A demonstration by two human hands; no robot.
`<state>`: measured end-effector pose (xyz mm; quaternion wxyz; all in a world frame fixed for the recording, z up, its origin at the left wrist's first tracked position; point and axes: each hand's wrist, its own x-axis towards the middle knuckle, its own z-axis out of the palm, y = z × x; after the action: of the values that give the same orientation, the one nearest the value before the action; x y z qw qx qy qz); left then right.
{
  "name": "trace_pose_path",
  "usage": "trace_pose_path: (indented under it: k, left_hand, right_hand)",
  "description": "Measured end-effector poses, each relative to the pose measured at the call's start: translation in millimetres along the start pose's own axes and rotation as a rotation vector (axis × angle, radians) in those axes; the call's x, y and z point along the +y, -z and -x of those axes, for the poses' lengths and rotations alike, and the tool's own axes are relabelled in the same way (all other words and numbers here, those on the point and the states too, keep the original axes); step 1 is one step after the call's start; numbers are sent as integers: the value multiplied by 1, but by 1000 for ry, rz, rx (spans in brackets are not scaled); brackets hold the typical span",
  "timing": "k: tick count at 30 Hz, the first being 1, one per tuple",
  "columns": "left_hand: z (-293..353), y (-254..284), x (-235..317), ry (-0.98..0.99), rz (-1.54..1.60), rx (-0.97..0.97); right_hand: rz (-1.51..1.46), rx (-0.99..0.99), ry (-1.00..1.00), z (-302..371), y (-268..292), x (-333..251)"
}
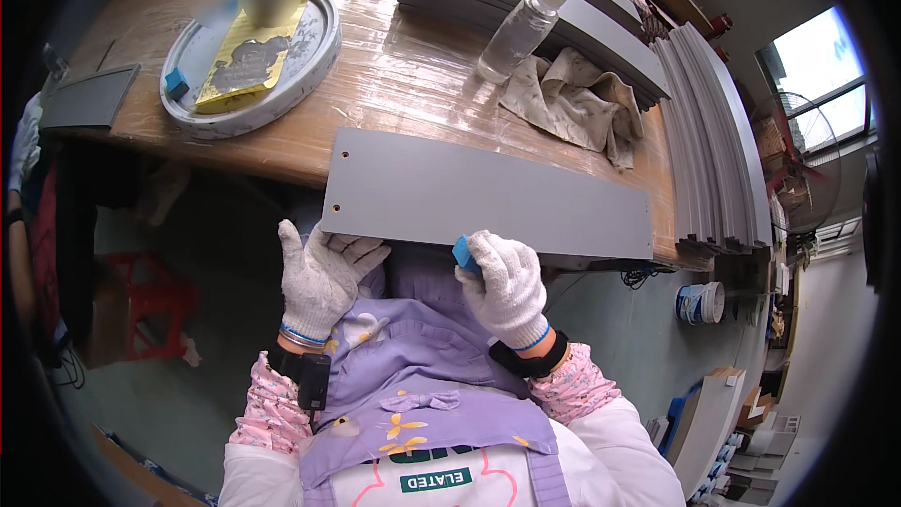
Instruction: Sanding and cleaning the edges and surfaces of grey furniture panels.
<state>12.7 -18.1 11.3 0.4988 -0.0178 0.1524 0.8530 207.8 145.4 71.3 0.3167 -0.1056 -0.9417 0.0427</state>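
A long grey panel (488,192) with two small holes near its left end lies along the table's front edge. My left hand (324,277), in a white knit glove, is at the panel's near edge by the left end. Its thumb stands apart and its fingers reach toward the edge, with nothing seen in them. Close to the middle of the same edge, my gloved right hand (505,286) is closed around a small blue sponge block (464,253). Part of the sponge is hidden by the fingers.
On the wrapped wooden table (375,66) are a round lid (174,117) with a smeared yellow pad, a clear bottle (519,35) and a stained rag (577,103). Stacked grey panels (709,131) stand at the right. A red stool (155,305) and a white bucket (701,302) are below.
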Motion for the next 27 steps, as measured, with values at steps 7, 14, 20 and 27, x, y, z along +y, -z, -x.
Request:
trace_pose_path:
  k: [7, 14, 20, 27]
  left_hand:
    - [2, 2, 3, 14, -7, -11]
    - [-1, 6, 4, 35, -5, -27]
    - [2, 11, 8, 48, -2, -49]
    - [-2, 7, 6, 85, 115, -61]
  right_hand:
    - [71, -25, 32, 12, 16, 17]
    - [-11, -94, 78, -32, -15, -25]
    - [49, -77, 77, -11, -2, -11]
    - [-115, -106, 157, -69, -49, -68]
